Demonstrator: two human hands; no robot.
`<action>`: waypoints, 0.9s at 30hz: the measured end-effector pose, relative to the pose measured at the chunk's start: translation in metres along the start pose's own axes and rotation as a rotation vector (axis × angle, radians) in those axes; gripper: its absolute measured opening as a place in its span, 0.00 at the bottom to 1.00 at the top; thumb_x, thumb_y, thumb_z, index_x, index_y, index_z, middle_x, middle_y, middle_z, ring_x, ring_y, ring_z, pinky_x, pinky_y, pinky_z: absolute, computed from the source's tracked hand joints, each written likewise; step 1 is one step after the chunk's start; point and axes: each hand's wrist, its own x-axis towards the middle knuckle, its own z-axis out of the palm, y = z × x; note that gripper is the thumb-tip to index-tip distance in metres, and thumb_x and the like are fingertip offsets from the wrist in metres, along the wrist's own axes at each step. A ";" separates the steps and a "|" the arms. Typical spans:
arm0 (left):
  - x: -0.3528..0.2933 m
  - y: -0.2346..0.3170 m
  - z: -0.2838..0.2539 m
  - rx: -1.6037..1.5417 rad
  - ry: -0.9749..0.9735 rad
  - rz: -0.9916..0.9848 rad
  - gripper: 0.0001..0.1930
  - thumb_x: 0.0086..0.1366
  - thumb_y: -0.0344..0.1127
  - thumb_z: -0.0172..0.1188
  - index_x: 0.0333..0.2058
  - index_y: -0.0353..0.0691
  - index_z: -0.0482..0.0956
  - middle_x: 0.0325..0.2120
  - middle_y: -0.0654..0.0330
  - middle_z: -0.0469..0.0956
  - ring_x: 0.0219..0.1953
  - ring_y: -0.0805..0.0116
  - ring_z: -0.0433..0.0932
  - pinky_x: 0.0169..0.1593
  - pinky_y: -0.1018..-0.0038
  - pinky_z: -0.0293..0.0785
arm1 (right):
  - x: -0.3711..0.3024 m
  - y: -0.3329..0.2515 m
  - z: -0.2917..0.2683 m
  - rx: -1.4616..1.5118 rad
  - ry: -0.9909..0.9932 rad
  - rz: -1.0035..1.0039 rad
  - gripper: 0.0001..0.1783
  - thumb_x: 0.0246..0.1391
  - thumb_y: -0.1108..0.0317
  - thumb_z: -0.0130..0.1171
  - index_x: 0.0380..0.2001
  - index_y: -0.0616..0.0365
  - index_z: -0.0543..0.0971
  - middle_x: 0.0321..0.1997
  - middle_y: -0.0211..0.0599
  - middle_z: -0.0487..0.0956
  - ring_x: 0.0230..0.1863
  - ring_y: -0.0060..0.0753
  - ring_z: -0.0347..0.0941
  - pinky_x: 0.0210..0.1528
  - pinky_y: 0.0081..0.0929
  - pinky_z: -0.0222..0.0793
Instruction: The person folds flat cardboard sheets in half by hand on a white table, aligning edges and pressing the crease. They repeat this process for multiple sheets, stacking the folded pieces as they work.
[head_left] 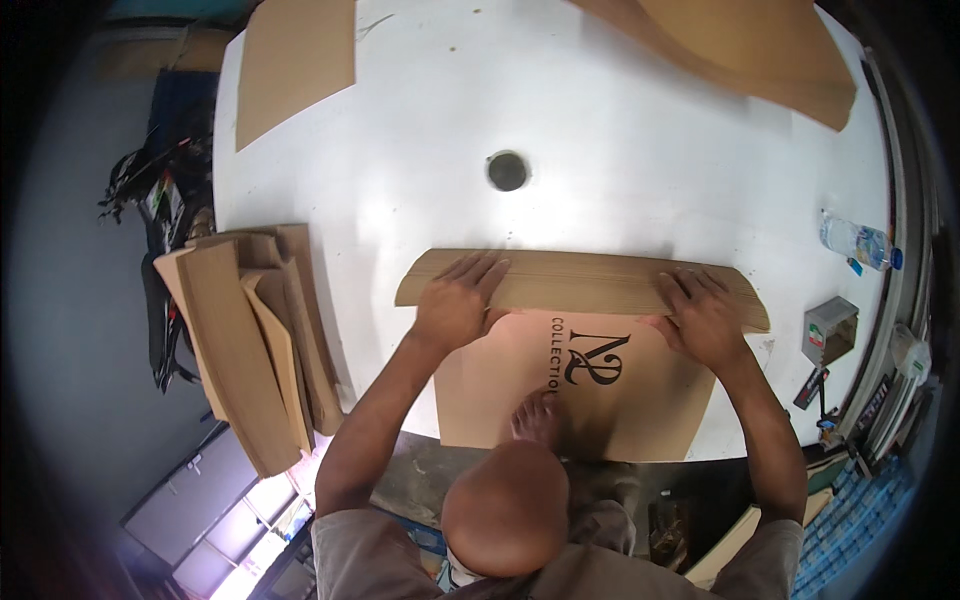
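Observation:
A brown cardboard sheet (640, 410) with dark printing lies near the table's front edge. Its far part is bent up and over toward me as a curved, ribbed flap (580, 283). My left hand (457, 305) grips the left part of this flap, fingers over the top and thumb at the near edge. On the right part, my right hand (702, 315) has the same hold. Parts of both thumbs are hidden by the flap. A bare foot (537, 415) rests on the sheet's near part, below a bent knee (505, 510).
The white table (400, 190) has a round hole (507, 171). Bent cardboard pieces (250, 340) are stacked at the left. Flat cardboard (298, 65) lies far left, a curved sheet (740, 50) far right. A plastic bottle (855, 240) and a small grey box (830, 332) stand along the right edge.

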 end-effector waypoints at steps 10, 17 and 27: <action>0.016 -0.024 0.007 0.005 -0.204 0.014 0.42 0.69 0.62 0.65 0.69 0.35 0.71 0.69 0.46 0.74 0.71 0.47 0.73 0.70 0.54 0.74 | 0.029 0.009 0.004 -0.058 -0.072 -0.043 0.47 0.56 0.27 0.66 0.54 0.65 0.84 0.52 0.55 0.85 0.52 0.56 0.84 0.60 0.48 0.78; 0.031 -0.038 0.016 0.012 -0.205 0.103 0.38 0.68 0.64 0.65 0.63 0.37 0.79 0.61 0.49 0.81 0.62 0.47 0.80 0.61 0.52 0.80 | 0.052 0.029 0.013 -0.005 -0.091 -0.116 0.43 0.58 0.23 0.61 0.30 0.62 0.88 0.35 0.47 0.86 0.40 0.51 0.84 0.46 0.45 0.79; 0.026 -0.029 0.020 0.056 -0.162 0.052 0.37 0.72 0.62 0.60 0.63 0.34 0.78 0.58 0.42 0.82 0.59 0.45 0.82 0.59 0.53 0.81 | 0.045 0.006 0.013 -0.040 -0.033 -0.062 0.34 0.67 0.34 0.58 0.44 0.60 0.85 0.36 0.49 0.86 0.39 0.54 0.84 0.49 0.50 0.78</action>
